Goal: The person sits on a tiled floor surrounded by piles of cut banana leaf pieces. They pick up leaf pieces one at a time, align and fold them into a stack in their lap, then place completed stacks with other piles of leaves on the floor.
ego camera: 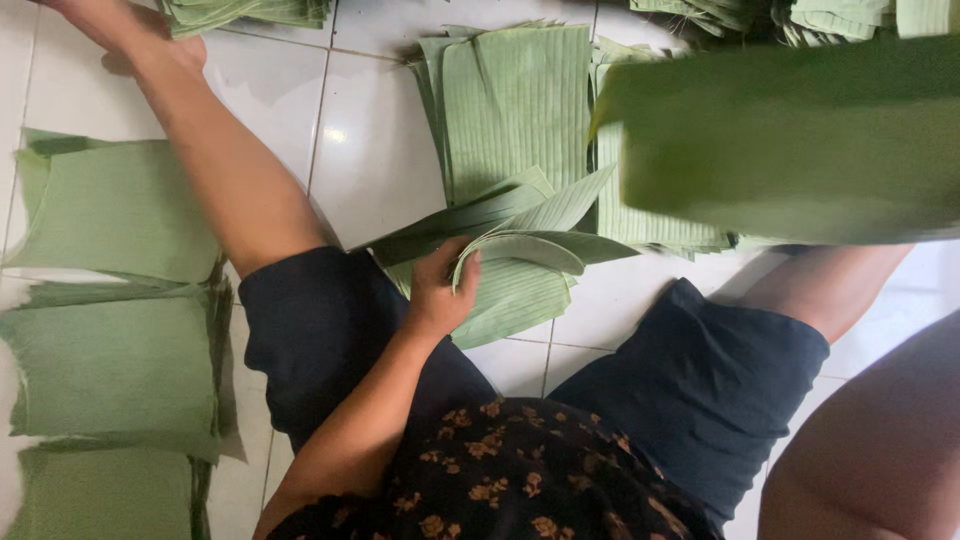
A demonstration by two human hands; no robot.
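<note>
Left hand (440,290): grip clamped on curled banana-leaf pieces (520,245), atop leaf stack (515,110) on tiled floor (375,150) btwn legs. Right hand: not in view, grip can't tell. Blurred leaf sheet (790,140) upper right; more stacks (115,365) at left.

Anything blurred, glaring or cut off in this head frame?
Head view: the big leaf sheet at upper right is motion-blurred; a glare spot sits on the white floor tile; the left hand on the curled leaves is sharp; the right hand is out of frame.
</note>
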